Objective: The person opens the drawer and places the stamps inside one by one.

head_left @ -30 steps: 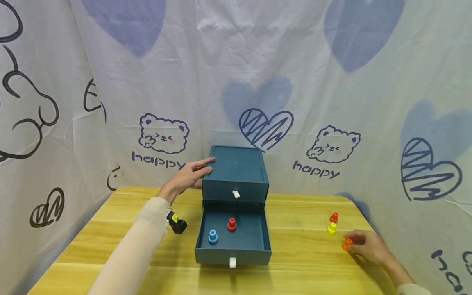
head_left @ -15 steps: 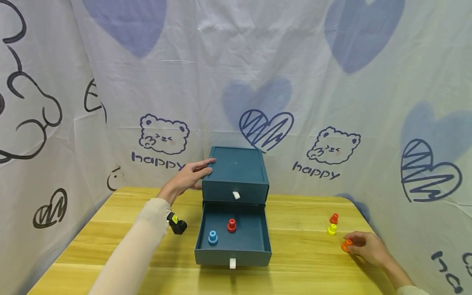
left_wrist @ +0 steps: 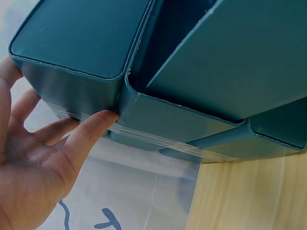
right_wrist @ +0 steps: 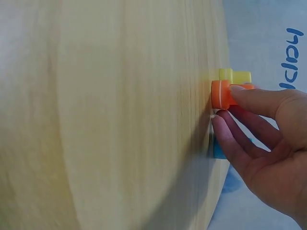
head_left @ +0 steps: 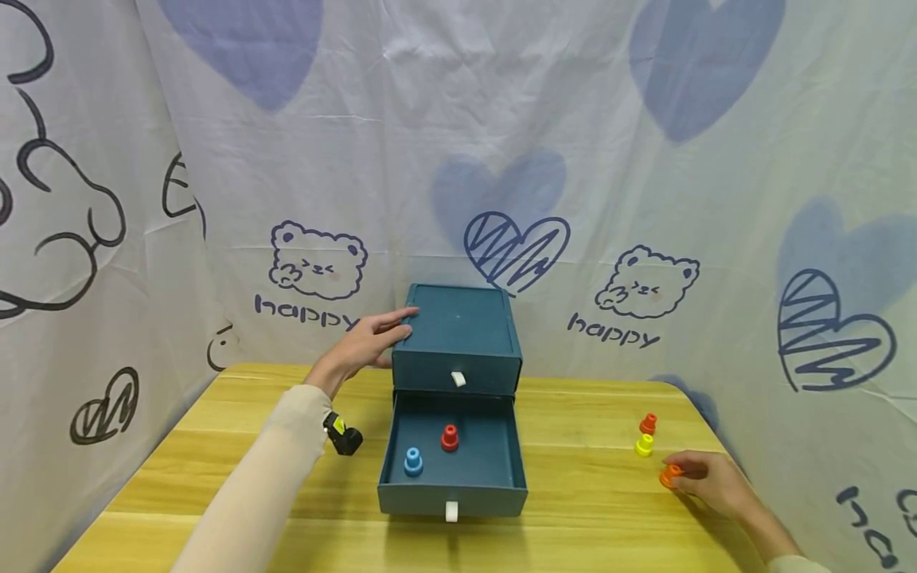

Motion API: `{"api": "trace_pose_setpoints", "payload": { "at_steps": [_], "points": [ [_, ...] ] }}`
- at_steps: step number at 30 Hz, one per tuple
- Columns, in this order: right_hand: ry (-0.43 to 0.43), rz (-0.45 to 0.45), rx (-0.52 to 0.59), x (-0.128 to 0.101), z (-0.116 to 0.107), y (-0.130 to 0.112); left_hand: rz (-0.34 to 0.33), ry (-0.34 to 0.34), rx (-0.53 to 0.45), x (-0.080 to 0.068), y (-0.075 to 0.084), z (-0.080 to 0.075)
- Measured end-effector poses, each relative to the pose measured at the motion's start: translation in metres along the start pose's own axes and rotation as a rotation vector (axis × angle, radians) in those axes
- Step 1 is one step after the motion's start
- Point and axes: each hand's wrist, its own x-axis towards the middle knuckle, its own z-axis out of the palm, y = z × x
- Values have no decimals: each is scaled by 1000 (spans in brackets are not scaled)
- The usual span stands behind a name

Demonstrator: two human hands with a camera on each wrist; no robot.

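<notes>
A dark teal two-drawer box (head_left: 458, 318) stands at the middle of the table, its lower drawer (head_left: 487, 469) pulled out. In that drawer stand a blue stepped peg (head_left: 413, 461) and a red one (head_left: 449, 438). My left hand (head_left: 365, 342) touches the left side and top edge of the box; the left wrist view shows its fingers (left_wrist: 91, 132) spread against the wall. At the table's right, my right hand (head_left: 716, 481) pinches an orange stepped peg (head_left: 670, 476) between thumb and fingers, the peg close over the wood.
Just beyond my right hand stand a yellow peg (head_left: 645, 445) and another red peg (head_left: 648, 423). Something blue (right_wrist: 219, 149) shows behind the fingers in the right wrist view. A printed white curtain (head_left: 458, 159) hangs behind the wooden table (head_left: 580, 477).
My right hand and the orange peg have shifted very slightly left. The left hand, the box and the other pegs stay as they were.
</notes>
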Motion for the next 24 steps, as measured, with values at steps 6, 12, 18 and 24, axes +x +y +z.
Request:
{"api": "trace_pose_setpoints", "payload": {
  "at_steps": [6, 12, 18, 24],
  "points": [
    [17, -21, 17, 0, 2, 0, 2, -2, -4, 1, 0, 0],
    [19, -76, 10, 3, 0, -10, -1, 0, -3, 1, 0, 0],
    [-37, -14, 33, 8, -5, -29, -6, 0, -3, 1, 2, 0],
    [-81, -38, 75, 14, -7, -44, -8, -1, -7, 1, 1, 0]
  ]
}}
